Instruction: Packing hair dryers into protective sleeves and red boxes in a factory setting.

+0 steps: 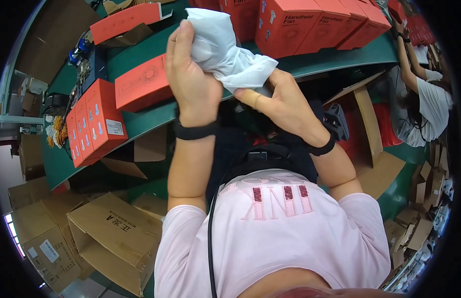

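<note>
We see a long green workbench (141,121) running across the upper half, edge bent by the lens. Red boxes (93,121) stacked in a block on its left part, more red cartons (320,25) lined up at top right, one flat red box (141,89) lying mid-bench. Open brown cardboard cartons (116,238) crowd the floor at lower left. More loose cardboard scraps (419,218) piled at right. Green floor (409,154) shows between them. A co-worker (429,104) in a white top sits at the bench, far right. Bright daylight comes through an opening (14,233) at far left. Lighting is even overall.
</note>
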Demonstrator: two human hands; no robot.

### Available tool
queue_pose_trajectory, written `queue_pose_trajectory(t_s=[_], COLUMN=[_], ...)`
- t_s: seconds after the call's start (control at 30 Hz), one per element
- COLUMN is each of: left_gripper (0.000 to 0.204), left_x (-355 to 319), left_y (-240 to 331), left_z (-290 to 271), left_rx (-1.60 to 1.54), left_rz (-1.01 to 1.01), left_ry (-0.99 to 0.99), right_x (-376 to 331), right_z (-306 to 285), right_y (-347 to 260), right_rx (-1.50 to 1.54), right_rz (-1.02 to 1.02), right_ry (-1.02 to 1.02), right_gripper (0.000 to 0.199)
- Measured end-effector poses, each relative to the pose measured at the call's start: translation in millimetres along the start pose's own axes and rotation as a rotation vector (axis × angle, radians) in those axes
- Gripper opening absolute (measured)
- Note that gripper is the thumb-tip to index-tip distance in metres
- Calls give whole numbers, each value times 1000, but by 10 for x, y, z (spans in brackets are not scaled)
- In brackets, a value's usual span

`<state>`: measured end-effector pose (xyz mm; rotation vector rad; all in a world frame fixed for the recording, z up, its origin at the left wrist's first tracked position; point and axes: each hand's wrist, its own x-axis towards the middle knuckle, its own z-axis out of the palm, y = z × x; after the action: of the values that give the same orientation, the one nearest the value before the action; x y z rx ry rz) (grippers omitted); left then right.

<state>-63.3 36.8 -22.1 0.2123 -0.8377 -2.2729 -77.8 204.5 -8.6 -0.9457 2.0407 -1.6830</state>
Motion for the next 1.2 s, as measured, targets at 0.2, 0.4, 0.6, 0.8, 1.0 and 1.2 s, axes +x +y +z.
queue_pose_trajectory(t_s=[0.2, 0.4, 0.6, 0.8, 1.0, 1.2], left_gripper=[36, 49, 41, 41, 40, 38], left_x=[355, -95, 67, 266, 209, 206], left_y=[223, -20, -19, 69, 84, 77], left_z=[-346, -213, -356, -702, -594, -563], left_rx=[20, 17, -133, -432, -423, -399], left_rz=[14, -155, -358, -605, -615, -577], left_ry=[-17, -152, -44, -223, -256, -262], right_x=[-239, -304, -380, -473, -506, -503], right_z=[-188, -216, -145, -136, -117, -119], right_y=[86, 195, 205, 167, 132, 156], right_rx=[468, 493, 502, 503, 473, 485], right_rz=[384, 375, 380, 377, 362, 359], right_ry=[-210, -134, -96, -111, -84, -75], right_gripper=[37, 35, 38, 46, 53, 56])
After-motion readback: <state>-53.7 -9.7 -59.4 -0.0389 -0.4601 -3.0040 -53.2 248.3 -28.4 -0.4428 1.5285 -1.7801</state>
